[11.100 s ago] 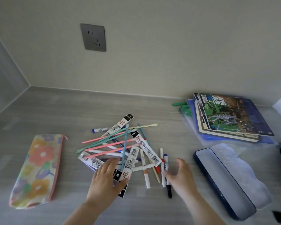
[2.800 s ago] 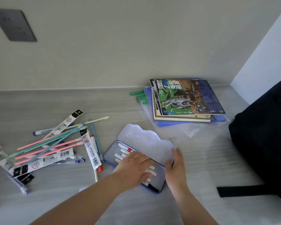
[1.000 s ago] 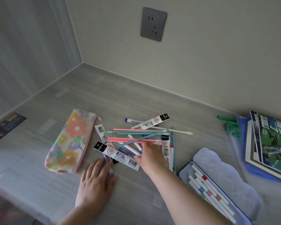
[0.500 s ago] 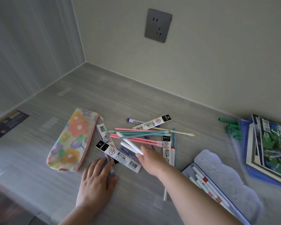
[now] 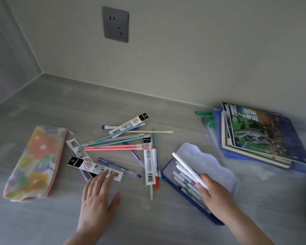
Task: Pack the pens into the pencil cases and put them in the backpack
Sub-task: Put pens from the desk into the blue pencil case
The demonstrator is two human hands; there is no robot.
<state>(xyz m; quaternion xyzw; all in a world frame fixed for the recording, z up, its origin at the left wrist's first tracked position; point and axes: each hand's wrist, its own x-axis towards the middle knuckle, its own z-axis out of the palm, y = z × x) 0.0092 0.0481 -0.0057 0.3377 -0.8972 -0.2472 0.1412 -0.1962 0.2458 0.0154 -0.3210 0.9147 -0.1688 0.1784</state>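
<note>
Far left on the counter [image 5: 148, 106]: floral pencil case [image 5: 34, 162], lying flat, nothing visibly in it; I cannot tell whether the zip is open.

Just right of it, the loose pile of pens [image 5: 120, 149] — pink and teal sticks, barcode-sleeved refill packs, a blue-capped marker, a red-tipped one. Plenty unpacked.

My left hand [image 5: 97, 200] lies palm down on the counter, fingers [image 5: 102, 179] spread and released, tips touching the nearest refill pack [image 5: 95, 167]. It grips nothing.

Right of the pile: blue tin pencil case [image 5: 168, 174], lid thrown back. Several white markers already lie side by side in its tray.

My right hand [image 5: 217, 198] hovers over the tray, fingers pinched on two white pens [image 5: 187, 169], which point up and away toward the far-left corner of the tin.

Step in hand, as I judge it: laying these two in. To do it well, I turn the pens parallel with those already in the tray, lower them flat into the free strip beside them, then let go low so they do not bounce or cross. Crossed pens would likely stop the lid from closing.

Far right: stack of magazines [image 5: 261, 133], green pens [image 5: 207, 117] beside it. The backpack is not clearly in view.
</note>
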